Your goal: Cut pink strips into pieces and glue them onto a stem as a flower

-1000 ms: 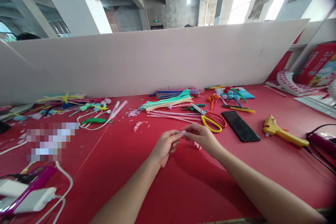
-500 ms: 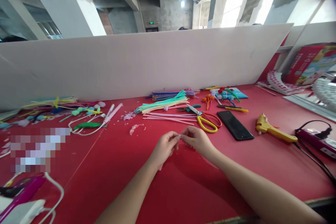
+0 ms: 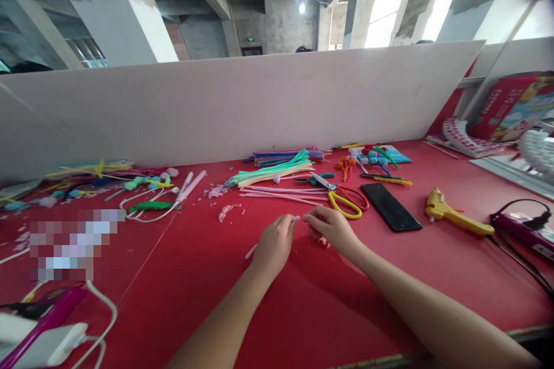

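Observation:
My left hand (image 3: 274, 242) is closed around a pale pink pipe cleaner (image 3: 251, 251). One end of it sticks out behind the hand, and a small pale tip shows at the thumb and forefinger. Just to the right, a small gap away, my right hand (image 3: 331, 228) has its fingers bent together; whatever they pinch is too small to make out. Pink fluff (image 3: 322, 241) shows beneath the right hand. Beyond the hands lie scissors (image 3: 344, 202) with yellow and red handles, and several pink pipe cleaners (image 3: 281, 193).
Bundled green and cream pipe cleaners (image 3: 272, 170) lie behind. A black phone (image 3: 390, 206), a yellow glue gun (image 3: 459, 216) and a power strip (image 3: 526, 230) are at right. Left are a green-handled tool (image 3: 150, 206), white cables and a purple tool (image 3: 52, 320). A white partition (image 3: 242, 106) stands behind.
My hands have come apart slightly at the fingertips. The left hand has turned, so the pipe cleaner's tip and rear end show. Pink fluff is now visible beneath the right hand.

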A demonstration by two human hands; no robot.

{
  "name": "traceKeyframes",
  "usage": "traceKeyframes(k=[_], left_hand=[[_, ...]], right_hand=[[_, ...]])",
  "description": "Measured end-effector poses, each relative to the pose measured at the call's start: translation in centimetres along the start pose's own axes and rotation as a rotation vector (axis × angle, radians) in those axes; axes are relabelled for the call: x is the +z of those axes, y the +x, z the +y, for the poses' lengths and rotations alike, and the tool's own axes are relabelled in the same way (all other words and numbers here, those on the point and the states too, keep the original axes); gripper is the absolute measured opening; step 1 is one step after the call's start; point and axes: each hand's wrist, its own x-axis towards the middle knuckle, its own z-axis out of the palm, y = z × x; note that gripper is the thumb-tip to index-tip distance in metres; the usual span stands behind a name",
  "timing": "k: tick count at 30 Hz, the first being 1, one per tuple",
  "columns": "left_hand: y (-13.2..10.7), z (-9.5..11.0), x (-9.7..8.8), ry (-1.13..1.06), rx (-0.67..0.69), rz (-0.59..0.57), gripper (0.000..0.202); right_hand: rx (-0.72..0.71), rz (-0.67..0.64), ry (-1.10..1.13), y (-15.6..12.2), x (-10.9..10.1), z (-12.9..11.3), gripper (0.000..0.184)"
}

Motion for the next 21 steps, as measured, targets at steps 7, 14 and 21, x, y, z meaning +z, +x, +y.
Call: traceKeyframes(k=[7, 14, 21], left_hand=[[0.2, -1.0, 0.4, -0.178, -0.131, 0.005, 0.029], [-0.1, -0.4, 0.8, -0.250, -0.126, -0.092, 0.031], [-0.3, -0.3, 1.5, -0.373, -0.178, -0.097, 0.033]], right_hand=[[-0.022, 0.126, -0.082, 1.4, -3.1, -0.5, 0.025], [-0.046, -0.021, -0.319, 2.0, -4.3, -0.7, 0.015], [-0.023, -0.047, -0.508, 0.4, -4.3, 0.5, 0.015]])
